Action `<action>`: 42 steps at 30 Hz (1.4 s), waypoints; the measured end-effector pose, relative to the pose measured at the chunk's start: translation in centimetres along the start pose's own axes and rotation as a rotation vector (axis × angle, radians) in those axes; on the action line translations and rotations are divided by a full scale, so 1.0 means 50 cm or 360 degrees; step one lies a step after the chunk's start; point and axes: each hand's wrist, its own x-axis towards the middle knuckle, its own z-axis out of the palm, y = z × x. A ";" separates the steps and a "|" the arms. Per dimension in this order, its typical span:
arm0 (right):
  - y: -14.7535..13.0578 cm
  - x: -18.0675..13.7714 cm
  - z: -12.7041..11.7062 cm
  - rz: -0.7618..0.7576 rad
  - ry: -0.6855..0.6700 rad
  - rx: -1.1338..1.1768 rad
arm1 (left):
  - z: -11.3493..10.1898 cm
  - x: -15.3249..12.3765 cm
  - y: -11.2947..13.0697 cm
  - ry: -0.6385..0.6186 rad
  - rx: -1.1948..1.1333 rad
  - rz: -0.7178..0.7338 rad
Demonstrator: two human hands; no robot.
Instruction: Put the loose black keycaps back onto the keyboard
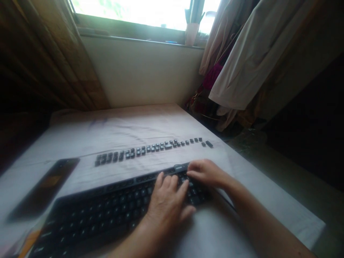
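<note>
A black keyboard [107, 211] lies slantwise on the white cloth surface, its near left end at the bottom edge of the view. My left hand [168, 197] rests on the keyboard right of its middle, fingers stretched and apart, thumb over the near edge. At the right end, my right hand [202, 172] is curled, with thumb and fingers pressed together low over the keys. Whatever is between those fingertips, if anything, is hidden. Beyond the keyboard, loose black keycaps [133, 152] form a long row, with a larger keycap [209, 144] at its right end.
A dark phone-like slab [45, 188] lies left of the keyboard. An orange item [29, 243] sits at the near left corner. A cable [227, 200] leaves the keyboard under my right forearm. Clothes [244, 61] hang past the right edge; a brown curtain [67, 61] hangs left.
</note>
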 end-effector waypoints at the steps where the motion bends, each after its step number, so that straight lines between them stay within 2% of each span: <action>1: -0.001 0.000 0.000 0.0008 -0.0004 -0.0017 | 0.000 0.000 0.000 0.0004 -0.0004 -0.0005; 11: -0.026 -0.008 0.005 0.0014 -0.0011 -0.0418 | -0.005 0.003 0.001 0.0032 0.0004 -0.0003; 23: -0.052 -0.019 0.015 -0.0016 -0.0061 -0.0664 | 0.002 0.004 0.001 0.0050 -0.0015 -0.0005; 32: -0.026 -0.014 0.015 -0.0050 0.0006 -0.0383 | 0.011 0.000 -0.002 0.0104 -0.0013 0.0005; 37: -0.011 -0.006 0.010 -0.0064 -0.0026 -0.0066 | 0.016 -0.003 -0.003 0.0117 -0.0027 0.0000; 42: -0.001 0.000 -0.017 -0.0172 -0.0131 0.0026 | 0.011 -0.004 -0.002 0.0109 0.0000 0.0010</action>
